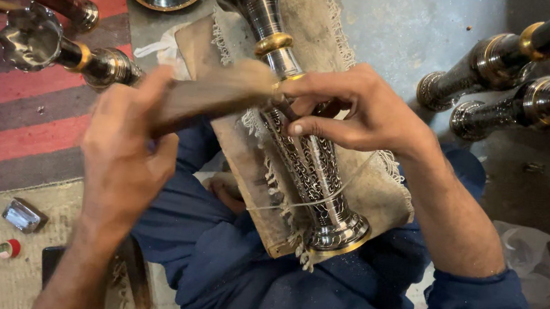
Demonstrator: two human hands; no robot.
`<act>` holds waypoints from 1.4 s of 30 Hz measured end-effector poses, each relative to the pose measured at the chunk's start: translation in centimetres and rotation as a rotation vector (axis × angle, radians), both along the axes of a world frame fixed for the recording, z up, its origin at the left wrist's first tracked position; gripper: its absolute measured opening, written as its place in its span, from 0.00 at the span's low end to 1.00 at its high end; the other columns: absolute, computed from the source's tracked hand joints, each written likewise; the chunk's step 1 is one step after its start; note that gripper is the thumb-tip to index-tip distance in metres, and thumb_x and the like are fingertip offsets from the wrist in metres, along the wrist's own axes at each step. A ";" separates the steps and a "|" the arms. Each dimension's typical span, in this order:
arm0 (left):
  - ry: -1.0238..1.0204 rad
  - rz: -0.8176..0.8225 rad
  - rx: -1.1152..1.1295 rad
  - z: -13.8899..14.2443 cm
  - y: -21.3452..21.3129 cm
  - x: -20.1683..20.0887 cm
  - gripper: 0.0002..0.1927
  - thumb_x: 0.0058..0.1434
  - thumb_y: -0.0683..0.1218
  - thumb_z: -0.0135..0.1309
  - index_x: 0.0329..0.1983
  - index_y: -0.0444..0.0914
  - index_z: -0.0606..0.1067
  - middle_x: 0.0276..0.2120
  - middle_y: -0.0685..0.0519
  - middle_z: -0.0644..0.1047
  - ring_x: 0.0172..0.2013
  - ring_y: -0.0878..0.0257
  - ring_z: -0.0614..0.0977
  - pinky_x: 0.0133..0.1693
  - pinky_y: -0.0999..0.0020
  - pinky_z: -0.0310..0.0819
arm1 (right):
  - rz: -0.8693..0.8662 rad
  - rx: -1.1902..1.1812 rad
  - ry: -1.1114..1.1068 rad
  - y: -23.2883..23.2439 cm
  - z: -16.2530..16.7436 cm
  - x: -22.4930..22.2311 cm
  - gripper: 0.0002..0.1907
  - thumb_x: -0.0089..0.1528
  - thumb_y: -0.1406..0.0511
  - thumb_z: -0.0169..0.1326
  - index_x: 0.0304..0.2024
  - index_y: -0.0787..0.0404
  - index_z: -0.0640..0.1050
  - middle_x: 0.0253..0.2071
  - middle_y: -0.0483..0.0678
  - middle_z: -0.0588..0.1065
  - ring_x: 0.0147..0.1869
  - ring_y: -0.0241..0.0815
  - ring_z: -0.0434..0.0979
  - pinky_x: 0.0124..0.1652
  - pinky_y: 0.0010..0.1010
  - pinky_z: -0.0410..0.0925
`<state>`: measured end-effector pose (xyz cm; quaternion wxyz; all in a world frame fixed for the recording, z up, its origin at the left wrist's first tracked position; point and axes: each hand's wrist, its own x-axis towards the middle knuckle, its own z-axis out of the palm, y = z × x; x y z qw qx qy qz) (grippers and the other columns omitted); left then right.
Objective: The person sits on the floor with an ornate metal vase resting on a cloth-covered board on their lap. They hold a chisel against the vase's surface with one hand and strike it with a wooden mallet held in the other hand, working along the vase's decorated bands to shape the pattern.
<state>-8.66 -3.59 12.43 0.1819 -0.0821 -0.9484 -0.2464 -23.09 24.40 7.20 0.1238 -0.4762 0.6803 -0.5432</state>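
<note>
The left hand grips a wooden mallet raised over the engraved metal vase lying on a cloth-covered board across the lap. The right hand pinches a small tool against it — a glancing blow could hit those fingers or dent the vase.

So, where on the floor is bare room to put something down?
Bare grey floor lies between the cloth's fringe and the two lying vases at right. The striped rug is free below the upper-left vases. It is crowded on the lap, where the left hand, the right hand and the engraved vase are.
</note>
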 end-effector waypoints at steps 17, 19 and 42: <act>-0.264 -0.063 0.482 -3.2 0.4 -1.1 0.26 0.60 0.33 0.58 0.61 0.33 0.65 0.45 0.47 0.75 0.46 0.56 0.79 0.50 0.61 0.77 | -0.147 -0.104 -0.187 0.9 -1.1 3.0 0.24 0.65 0.74 0.63 0.64 0.65 0.74 0.44 0.52 0.83 0.48 0.39 0.87 0.48 0.28 0.81; -0.104 -0.147 -0.022 -0.7 -0.5 -1.7 0.35 0.50 0.32 0.60 0.63 0.32 0.67 0.51 0.40 0.76 0.52 0.45 0.78 0.52 0.56 0.74 | -0.174 -0.079 -0.162 0.7 -0.9 3.0 0.24 0.64 0.73 0.64 0.61 0.65 0.75 0.43 0.52 0.84 0.46 0.39 0.87 0.46 0.27 0.80; -0.036 0.045 1.148 -9.9 5.6 3.7 0.30 0.62 0.29 0.49 0.65 0.36 0.57 0.44 0.50 0.73 0.45 0.62 0.78 0.65 0.54 0.75 | 0.090 0.063 0.089 -0.4 1.5 -1.5 0.24 0.63 0.70 0.65 0.61 0.60 0.76 0.44 0.49 0.83 0.48 0.40 0.85 0.48 0.30 0.79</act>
